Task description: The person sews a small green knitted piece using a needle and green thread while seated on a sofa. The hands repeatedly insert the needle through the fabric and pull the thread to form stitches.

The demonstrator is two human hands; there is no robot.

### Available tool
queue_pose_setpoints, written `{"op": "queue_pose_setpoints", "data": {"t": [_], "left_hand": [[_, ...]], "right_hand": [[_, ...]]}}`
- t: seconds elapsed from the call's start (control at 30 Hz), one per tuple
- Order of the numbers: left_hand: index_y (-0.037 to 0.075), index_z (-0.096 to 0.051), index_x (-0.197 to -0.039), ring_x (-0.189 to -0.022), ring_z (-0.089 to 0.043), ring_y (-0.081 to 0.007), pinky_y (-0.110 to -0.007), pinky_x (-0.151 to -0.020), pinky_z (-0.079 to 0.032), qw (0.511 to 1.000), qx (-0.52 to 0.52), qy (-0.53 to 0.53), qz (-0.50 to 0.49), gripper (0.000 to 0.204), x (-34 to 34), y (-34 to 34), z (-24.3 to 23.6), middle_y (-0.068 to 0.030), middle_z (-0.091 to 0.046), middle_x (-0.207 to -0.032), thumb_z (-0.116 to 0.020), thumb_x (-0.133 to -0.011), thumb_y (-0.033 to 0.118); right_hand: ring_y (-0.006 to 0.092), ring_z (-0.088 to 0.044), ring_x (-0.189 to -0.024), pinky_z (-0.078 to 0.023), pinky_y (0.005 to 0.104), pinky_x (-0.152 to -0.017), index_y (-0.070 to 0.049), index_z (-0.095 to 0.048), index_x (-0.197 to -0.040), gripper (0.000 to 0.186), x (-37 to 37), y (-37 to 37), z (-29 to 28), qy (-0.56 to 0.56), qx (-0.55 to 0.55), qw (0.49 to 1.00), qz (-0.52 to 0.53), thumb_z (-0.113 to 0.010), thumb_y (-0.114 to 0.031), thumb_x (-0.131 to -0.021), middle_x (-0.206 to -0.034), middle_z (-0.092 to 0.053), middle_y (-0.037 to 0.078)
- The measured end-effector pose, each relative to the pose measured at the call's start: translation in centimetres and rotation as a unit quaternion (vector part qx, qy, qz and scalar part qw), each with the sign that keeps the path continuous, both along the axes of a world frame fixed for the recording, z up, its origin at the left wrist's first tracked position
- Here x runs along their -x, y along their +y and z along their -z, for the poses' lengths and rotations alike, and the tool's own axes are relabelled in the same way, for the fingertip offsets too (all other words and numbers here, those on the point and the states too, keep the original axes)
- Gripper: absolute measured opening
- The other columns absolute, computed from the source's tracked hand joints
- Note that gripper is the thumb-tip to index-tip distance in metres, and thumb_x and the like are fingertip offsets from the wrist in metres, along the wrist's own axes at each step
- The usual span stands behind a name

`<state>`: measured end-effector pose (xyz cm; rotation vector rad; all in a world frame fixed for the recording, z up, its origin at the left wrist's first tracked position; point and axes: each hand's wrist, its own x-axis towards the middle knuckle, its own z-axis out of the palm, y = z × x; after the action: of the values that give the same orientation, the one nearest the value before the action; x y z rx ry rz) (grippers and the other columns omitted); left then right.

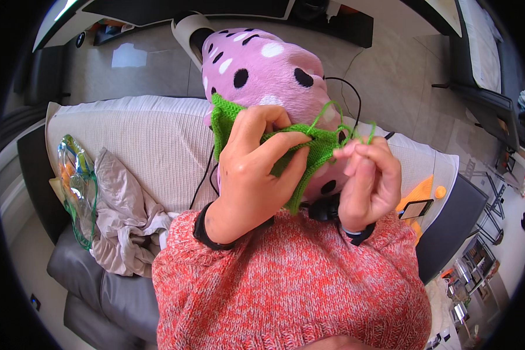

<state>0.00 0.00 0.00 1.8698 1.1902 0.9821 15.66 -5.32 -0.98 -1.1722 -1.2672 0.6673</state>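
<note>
Seen from above, left to right: a clear bag with green edging lies beside a crumpled pale cloth on a cream ribbed cover. Next comes the green knitting, held in front of the person's red flecked sweater and over a pink spotted blanket; its far left corner stands up free of the hand. The left hand is closed on the knitting, fingers bent over it, with thumb and forefinger near the upper edge. The piece looks light, soft and stretchy, without stiffness of its own, so it probably folds wherever it is unsupported; it hardly seems fragile, though a hard pull could distort the stitches. A firm pinch close to the worked edge would best keep the fabric flat. To its right, loose green yarn rises in thin loops that would snag or tangle easily, and is best held near the fabric. The right hand is curled, its fingertips drawn together on this yarn; whether they also pinch a needle cannot be told. At far right lies an orange cloth.
</note>
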Motion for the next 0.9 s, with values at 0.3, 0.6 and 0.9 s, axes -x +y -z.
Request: {"op": "queue_pose_setpoints", "data": {"t": [0.3, 0.6, 0.9], "left_hand": [[0.002, -0.065, -0.084, -0.081, -0.056, -0.0251, -0.033, -0.069, -0.046, 0.999, 0.015, -0.041, 0.014, 0.024, 0.4, 0.1, 0.3, -0.0105, -0.056, -0.092, -0.073, -0.062, -0.005], [0.001, -0.064, -0.083, -0.081, -0.056, -0.025, -0.033, -0.07, -0.046, 0.999, -0.001, -0.053, 0.008, 0.025, 0.4, -0.2, 0.7, -0.0114, -0.056, -0.093, -0.072, -0.061, -0.006], [0.001, -0.064, -0.084, -0.08, -0.057, -0.0247, -0.032, -0.068, -0.046, 0.998, -0.015, -0.058, 0.017, 0.026, 0.4, -0.2, 0.8, -0.0118, -0.057, -0.092, -0.071, -0.06, -0.007]], "right_hand": [[0.0159, -0.054, -0.07, -0.042, 0.0246, -0.059, 0.0, -0.066, -0.095, 0.014, -2.2, 2.3, -1.8, -0.131, 0.105, 0.983, -0.077, -0.06, 0.008, -0.085, -0.085, -0.055, 0.008], [0.0201, -0.053, -0.069, -0.044, 0.0274, -0.059, 0.0, -0.063, -0.093, 0.013, -2.3, 3.9, -1.7, -0.202, 0.052, 0.97, -0.124, -0.059, 0.008, -0.084, -0.081, -0.052, 0.01], [0.0178, -0.052, -0.07, -0.042, 0.0254, -0.061, 0.0, -0.062, -0.09, 0.011, -3.2, 5.0, -1.6, -0.119, 0.114, 0.967, -0.195, -0.057, 0.008, -0.085, -0.082, -0.052, 0.008]]}}
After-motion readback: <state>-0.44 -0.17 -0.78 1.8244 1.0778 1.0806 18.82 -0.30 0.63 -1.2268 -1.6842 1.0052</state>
